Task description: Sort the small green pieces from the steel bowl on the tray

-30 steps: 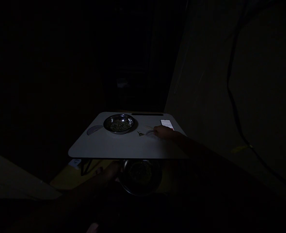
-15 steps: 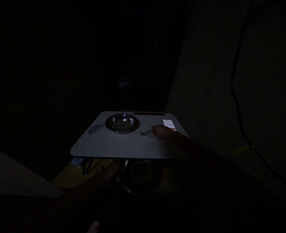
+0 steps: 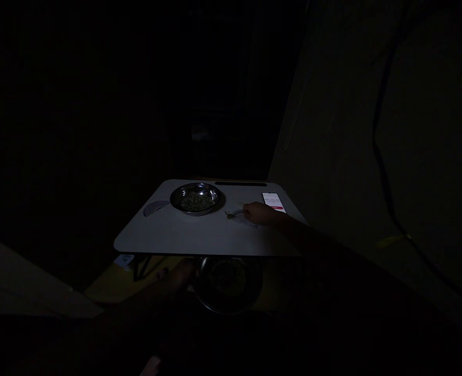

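Note:
Low in the view, a dark metal bowl [image 3: 231,308] sits below the table's front edge, with greenish bits inside. At its left rim is my left hand [image 3: 184,270], seemingly closed on it, though the fingers are dim. Over the white table [image 3: 168,237], my right hand [image 3: 259,213] is closed, knuckles up. A pale curved piece shows at its fingertips, too dark to name. Just left of it lies a small pile of greenish bits [image 3: 229,215]. A shiny steel bowl [image 3: 195,211] stands farther left, holding more greenish bits.
A lit phone [image 3: 272,199] lies by my right hand. A half-round pale shape [image 3: 156,208] is at the table's left. A dark slot [image 3: 241,184] runs along the far edge. A dark cable [image 3: 382,164] hangs along the right wall. The room is very dark.
My right hand has shifted slightly left, toward the small pile, and more of the phone shows. My left hand and both bowls look the same.

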The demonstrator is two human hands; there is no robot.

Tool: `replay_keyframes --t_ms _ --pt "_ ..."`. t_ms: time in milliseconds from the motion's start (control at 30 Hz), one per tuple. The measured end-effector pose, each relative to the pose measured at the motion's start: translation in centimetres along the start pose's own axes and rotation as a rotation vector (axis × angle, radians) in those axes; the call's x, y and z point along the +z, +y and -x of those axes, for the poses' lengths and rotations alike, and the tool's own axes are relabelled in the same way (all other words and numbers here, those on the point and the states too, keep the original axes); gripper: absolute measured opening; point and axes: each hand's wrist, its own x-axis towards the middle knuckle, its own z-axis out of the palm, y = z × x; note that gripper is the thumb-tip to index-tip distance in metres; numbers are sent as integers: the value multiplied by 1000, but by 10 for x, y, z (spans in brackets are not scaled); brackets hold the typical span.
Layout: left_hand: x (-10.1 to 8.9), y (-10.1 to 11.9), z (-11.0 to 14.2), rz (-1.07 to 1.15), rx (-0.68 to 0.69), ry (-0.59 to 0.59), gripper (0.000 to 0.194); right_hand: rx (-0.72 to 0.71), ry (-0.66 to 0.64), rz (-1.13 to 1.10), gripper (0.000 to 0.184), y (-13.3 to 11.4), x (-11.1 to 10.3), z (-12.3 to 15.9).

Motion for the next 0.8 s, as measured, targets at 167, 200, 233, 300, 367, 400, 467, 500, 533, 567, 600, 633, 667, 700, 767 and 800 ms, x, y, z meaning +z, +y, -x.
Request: replay_keyframes --t_ms 167,200,233,300,367,400,467,500,533,567,600,633,667,700,767,800 --pt "1 0 0 -10 50 11 6 6 27 26 32 -4 -2 0" --pt "1 0 0 -7 53 12 7 8 27 27 32 -5 -3 0" --pt "1 -1 1 -11 49 14 7 11 23 26 32 -6 -5 0" --pt "1 -1 2 -35 43 34 8 11 14 13 32 -8 -7 0" --pt "1 -1 3 -66 34 61 8 9 4 -4 33 -11 -9 0" --pt "1 -1 3 -75 30 67 8 9 3 -10 33 -12 -9 0" --pt "0 -2 2 -71 28 58 8 8 10 -11 33 -14 -9 0" --pt "0 -3 1 -63 20 53 8 3 16 -8 32 -15 -8 -1" --pt "0 -4 0 -51 13 49 8 -5 22 -3 32 -15 -8 -1" --pt "0 -4 -1 -38 9 41 8 -14 27 0 32 -16 -8 -1" --pt "0 -4 -2 -23 8 34 8 -25 29 -1 31 -16 -7 -1" --pt "0 -5 -3 -11 10 28 8 -36 29 -4 31 -16 -7 -1" --pt "0 -5 -3 -3 14 24 7 -44 27 -11 31 -16 -7 -1" --pt "-1 -5 -3 -4 16 19 7 -50 22 -20 30 -16 -6 -1" --pt "-1 -5 -3 -24 17 26 7 -63 13 -41 30 -16 -7 -1" --pt "-1 -5 -2 -38 12 34 7 -66 10 -47 29 -17 -7 -1"
